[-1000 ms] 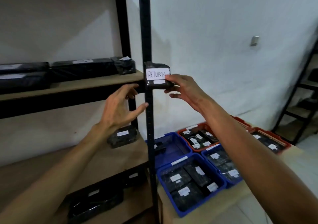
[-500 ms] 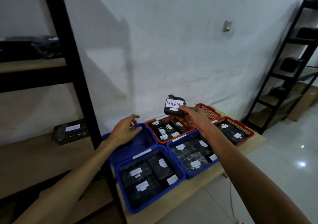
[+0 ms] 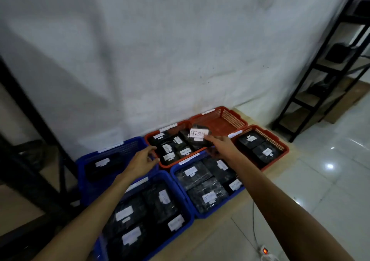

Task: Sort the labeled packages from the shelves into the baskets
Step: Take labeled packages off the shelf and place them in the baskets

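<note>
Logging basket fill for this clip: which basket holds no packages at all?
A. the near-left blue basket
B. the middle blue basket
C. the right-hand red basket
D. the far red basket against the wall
D: the far red basket shows only bare mesh; the other baskets hold labeled black packages.

one head-worn view looks forward and down at floor-level baskets (image 3: pixel 218 118) against the wall (image 3: pixel 160 50).
</note>
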A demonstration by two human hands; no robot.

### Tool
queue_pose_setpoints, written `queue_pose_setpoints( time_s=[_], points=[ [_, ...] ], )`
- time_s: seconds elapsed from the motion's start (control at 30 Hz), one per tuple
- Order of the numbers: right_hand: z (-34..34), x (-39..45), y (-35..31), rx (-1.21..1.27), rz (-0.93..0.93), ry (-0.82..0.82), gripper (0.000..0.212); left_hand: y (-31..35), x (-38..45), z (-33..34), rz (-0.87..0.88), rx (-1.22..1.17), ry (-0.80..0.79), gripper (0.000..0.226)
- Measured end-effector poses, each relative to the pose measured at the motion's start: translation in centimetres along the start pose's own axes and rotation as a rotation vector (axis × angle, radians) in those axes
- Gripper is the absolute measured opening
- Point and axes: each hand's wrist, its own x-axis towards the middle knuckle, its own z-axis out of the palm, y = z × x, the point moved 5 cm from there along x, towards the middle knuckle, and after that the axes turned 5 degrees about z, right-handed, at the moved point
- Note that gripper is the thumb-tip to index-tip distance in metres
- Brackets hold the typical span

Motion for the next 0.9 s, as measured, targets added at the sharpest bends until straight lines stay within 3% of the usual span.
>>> queue_pose_setpoints(
  time_s=[0.1,0.23,0.37,0.47,0.67,0.9],
  points=[
    [-1.7,5.4,1.4,-0.046,0.090,0.000,0.044,-0.6,5.7,3.0,-0.005,-0.058,-0.018,0.044],
    [-4.3,10.8,0.5,-0.106,0.173,0.029,0.018,-1.1,12.5,6.9,-0.046,-0.111,-0.071,0.043],
    [-7.9,16.7,-0.2,-0.127,0.188,0.081,0.023,-1.5,17.7,10.5,-0.072,-0.119,-0.125,0.043],
    [-10.7,20.0,-1.0,-0.168,0.225,0.096,0.010,-1.2,20.6,13.1,-0.090,-0.120,-0.179,0.044],
    [-14.5,30.7,0.7,-0.280,0.218,0.036,0.032,0.5,26.5,17.8,-0.130,-0.063,-0.214,0.052],
    [-12.4,44.4,3.3,-0.413,0.223,-0.178,0.036,2.1,33.5,22.9,-0.193,0.091,-0.187,0.075]
  ],
)
